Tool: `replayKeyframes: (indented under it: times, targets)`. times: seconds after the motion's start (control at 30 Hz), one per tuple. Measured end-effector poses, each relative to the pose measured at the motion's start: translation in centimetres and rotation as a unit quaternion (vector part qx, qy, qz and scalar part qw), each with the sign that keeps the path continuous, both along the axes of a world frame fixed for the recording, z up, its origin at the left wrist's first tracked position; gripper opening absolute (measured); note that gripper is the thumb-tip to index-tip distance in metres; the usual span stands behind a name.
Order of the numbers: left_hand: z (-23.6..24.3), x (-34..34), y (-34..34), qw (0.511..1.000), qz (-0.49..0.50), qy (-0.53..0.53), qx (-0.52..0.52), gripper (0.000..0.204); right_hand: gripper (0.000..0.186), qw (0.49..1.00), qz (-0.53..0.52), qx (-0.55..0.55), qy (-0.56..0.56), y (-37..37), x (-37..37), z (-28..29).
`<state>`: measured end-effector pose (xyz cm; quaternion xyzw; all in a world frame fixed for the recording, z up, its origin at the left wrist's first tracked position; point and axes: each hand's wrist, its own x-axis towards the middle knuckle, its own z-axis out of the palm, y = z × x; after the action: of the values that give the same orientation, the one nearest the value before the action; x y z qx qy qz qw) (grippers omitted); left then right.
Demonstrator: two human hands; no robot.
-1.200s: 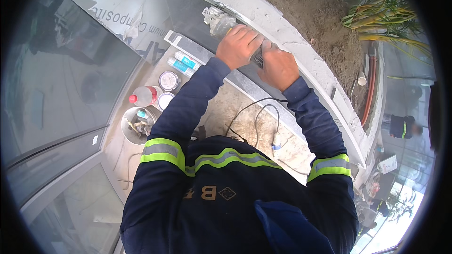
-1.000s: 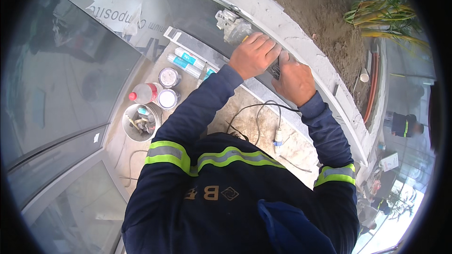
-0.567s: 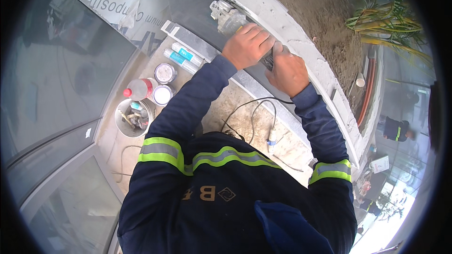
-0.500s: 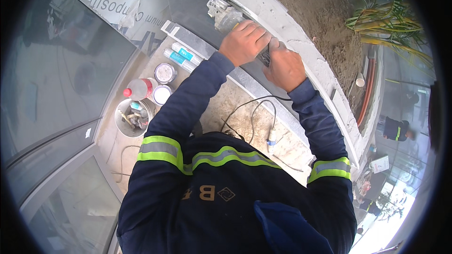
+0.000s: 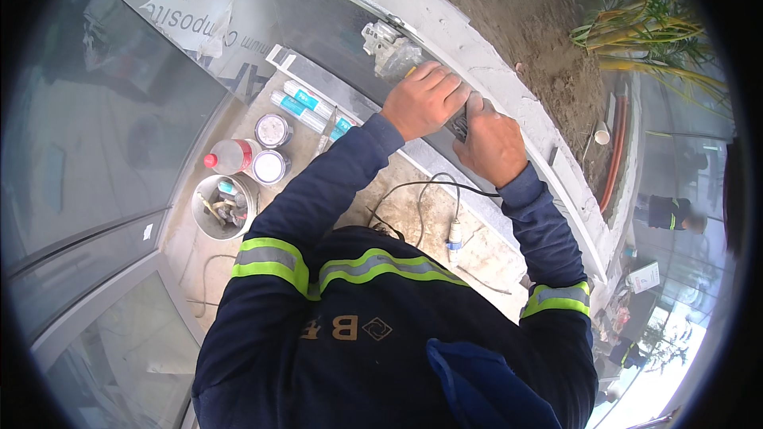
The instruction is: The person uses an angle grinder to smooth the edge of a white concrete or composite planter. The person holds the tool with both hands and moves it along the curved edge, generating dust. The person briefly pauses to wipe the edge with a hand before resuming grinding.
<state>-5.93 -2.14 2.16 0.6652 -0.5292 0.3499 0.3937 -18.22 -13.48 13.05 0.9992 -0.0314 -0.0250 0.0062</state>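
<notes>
Both hands grip a dusty power tool, an angle grinder by its look, whose metal head rests at the top edge of a dark grey panel, along a curved white ledge. My left hand has its fingers wrapped over the tool's body near the head. Behind it, my right hand closes round the rear part, thumb on top. A black cord loops below the right wrist toward a white and blue plug. A pale metal strip lies along the panel's foot, partly hidden by my left arm.
On the floor at left are white tubes, two tins, a red-capped bottle and a bucket of tools. Glass panels stand left. Soil, a plant and orange pipes lie right; a distant person is at far right.
Compared with half a second ago, the tool and both my hands sit a little farther right and down along the ledge, after shifting back and forth in the earlier frames.
</notes>
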Motion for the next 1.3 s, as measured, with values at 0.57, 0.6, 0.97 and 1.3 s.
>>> replayKeyframes:
  times: [0.57,0.6,0.97,1.3]
  targets:
    - [-2.1,5.4,1.7,0.999,0.028,-0.011,0.022,0.03,0.059,0.999,0.05,-0.005,-0.011,0.3,5.4,-3.1]
    - [-2.3,6.0,2.0,0.999,0.033,-0.008,0.025,0.028,0.06,0.999,0.048,-0.004,-0.008,0.6,6.2,-3.5]
    - [0.2,-0.2,0.0,1.0,0.009,-0.01,0.016,0.026,0.056,1.0,-0.003,0.002,0.012,-0.1,-0.3,0.2]
    - [0.0,0.2,0.0,0.999,0.014,-0.028,0.015,0.026,0.049,1.0,0.001,-0.02,0.021,0.1,-0.1,0.3]
